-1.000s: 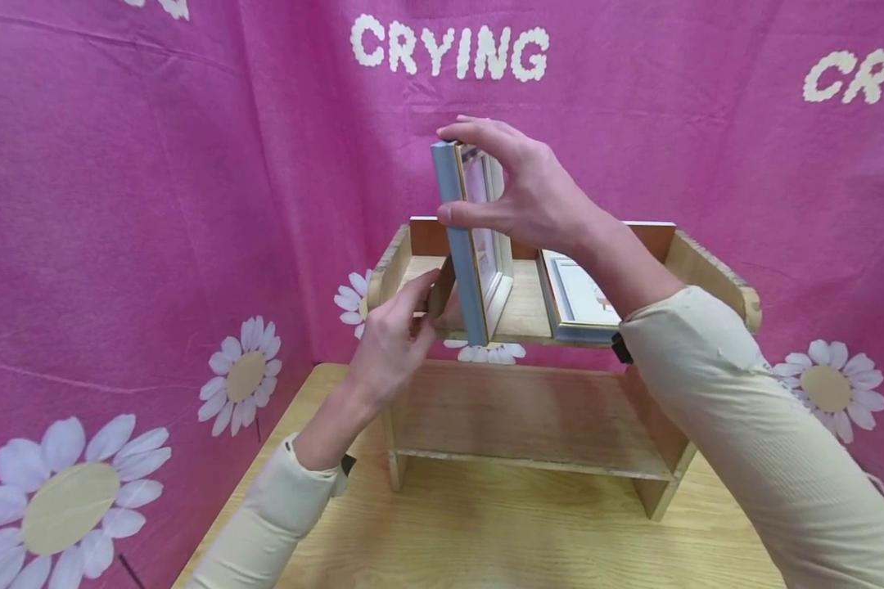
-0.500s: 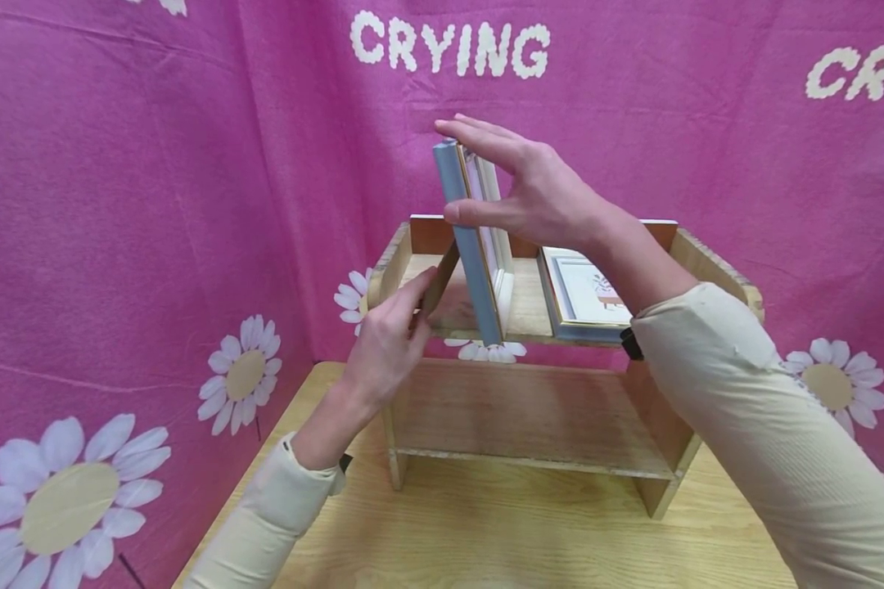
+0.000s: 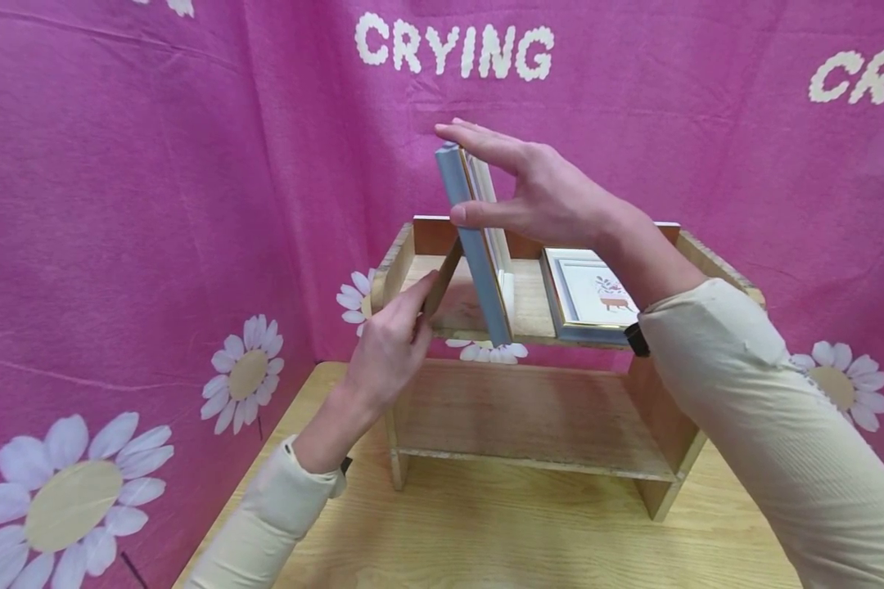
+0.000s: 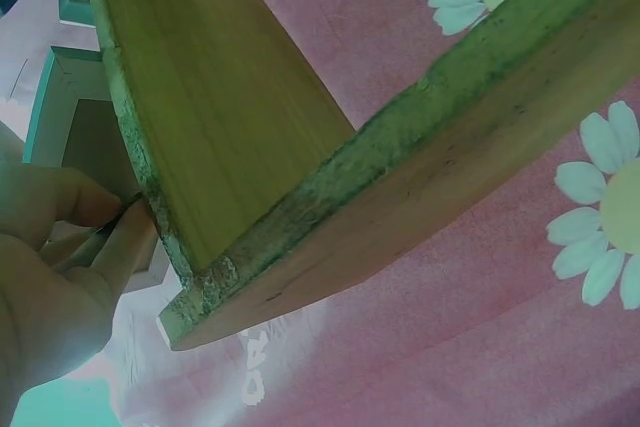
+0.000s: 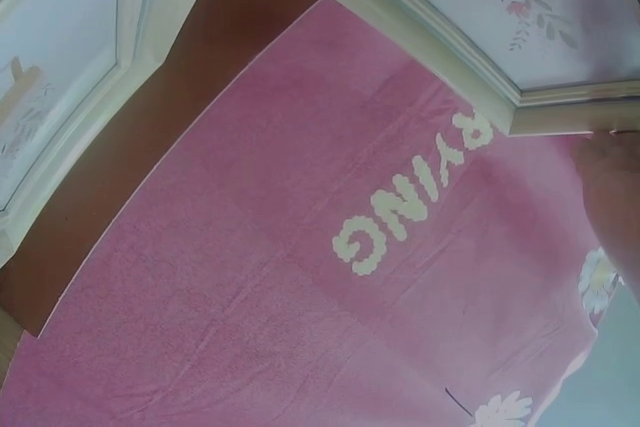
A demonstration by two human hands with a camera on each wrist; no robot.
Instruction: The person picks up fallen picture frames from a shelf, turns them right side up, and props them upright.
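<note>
A picture frame with a blue-grey outer edge stands on the top shelf, its upper end leaning left in the head view. Behind it, a thin brown stand leg angles out to the left. My left hand pinches this leg low down, thumb and fingers together. The right hand touches the frame, with straight fingers over the top edge and the thumb along the near edge. In the right wrist view, the frame's printed plant picture shows beside the hand.
A second picture frame lies flat, face up, at the right of the wooden shelf unit. Side boards bound the top shelf, with a brown back board behind. The unit stands on a wooden table before pink cloth.
The frame's lower end has shifted right, so it leans more, and its stand leg has spread further from it. My right hand has moved slightly right, its fingers straighter.
</note>
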